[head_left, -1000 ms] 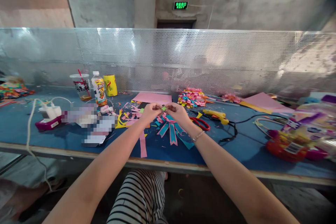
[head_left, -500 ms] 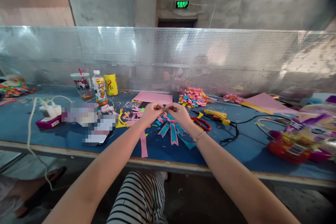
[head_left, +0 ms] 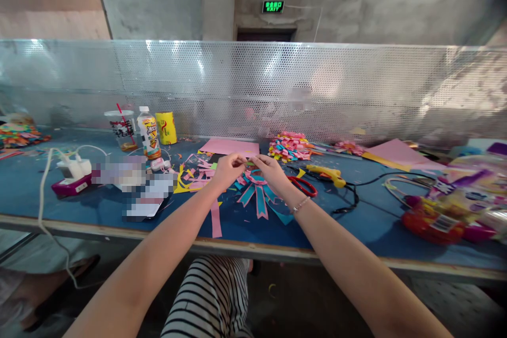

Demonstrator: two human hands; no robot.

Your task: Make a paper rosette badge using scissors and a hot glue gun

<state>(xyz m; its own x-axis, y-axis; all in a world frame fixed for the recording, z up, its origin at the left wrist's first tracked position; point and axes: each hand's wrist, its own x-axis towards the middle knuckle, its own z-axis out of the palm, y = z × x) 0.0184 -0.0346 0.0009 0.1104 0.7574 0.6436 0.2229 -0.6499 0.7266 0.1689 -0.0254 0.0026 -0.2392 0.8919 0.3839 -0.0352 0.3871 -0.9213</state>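
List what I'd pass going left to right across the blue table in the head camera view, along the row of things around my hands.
White charger → orange-label bottle → yellow can → left hand → right hand → red scissors → yellow glue gun → red and purple toy package.

One bottle (head_left: pixel 149 132), one cup (head_left: pixel 120 130), one yellow can (head_left: pixel 167 128), one pair of scissors (head_left: pixel 303 185) (red-handled), one glue gun (head_left: pixel 325 172).

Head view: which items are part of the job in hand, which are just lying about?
In hand:
left hand
right hand
small green paper piece
pink-and-blue paper rosette

Lying about:
red scissors
yellow glue gun
drink bottle
yellow can
charger
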